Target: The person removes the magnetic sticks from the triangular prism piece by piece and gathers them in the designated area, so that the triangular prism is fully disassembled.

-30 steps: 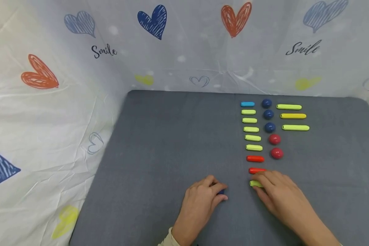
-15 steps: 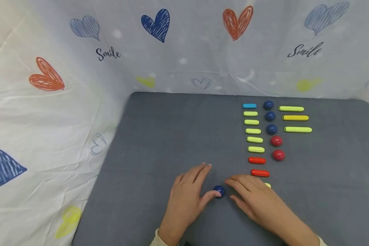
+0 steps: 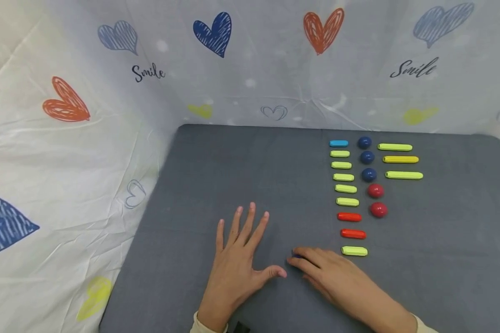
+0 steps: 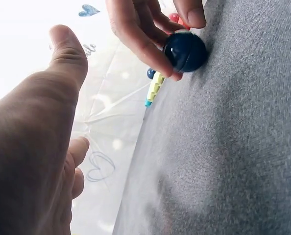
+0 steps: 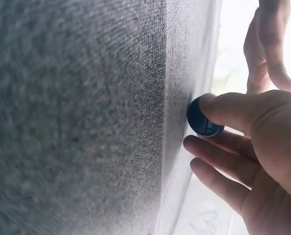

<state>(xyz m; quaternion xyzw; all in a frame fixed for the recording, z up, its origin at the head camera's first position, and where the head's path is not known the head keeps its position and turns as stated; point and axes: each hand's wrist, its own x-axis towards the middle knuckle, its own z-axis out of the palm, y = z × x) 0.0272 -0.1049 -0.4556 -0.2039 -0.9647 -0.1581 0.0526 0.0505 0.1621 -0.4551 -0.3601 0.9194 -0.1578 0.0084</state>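
My right hand pinches a glossy dark blue ball between thumb and fingers, low over the grey cloth. In the right wrist view the thumb lies across the ball; in the head view the fingers hide most of it. My left hand holds nothing; its fingers are spread straight, to the left of the ball and apart from it. Just beyond the right hand lies a short yellow-green stick, at the near end of a column of short sticks. Two red sticks come before it in that column.
Farther up the column lie several yellow-green sticks and a light blue stick. Beside it runs a column of blue balls and red balls. Long yellowish sticks lie rightmost. A printed white sheet hangs behind.
My right hand has left the near yellow-green stick and moved left to the blue ball. The left hand has let go of that ball, drawn left and spread its fingers.
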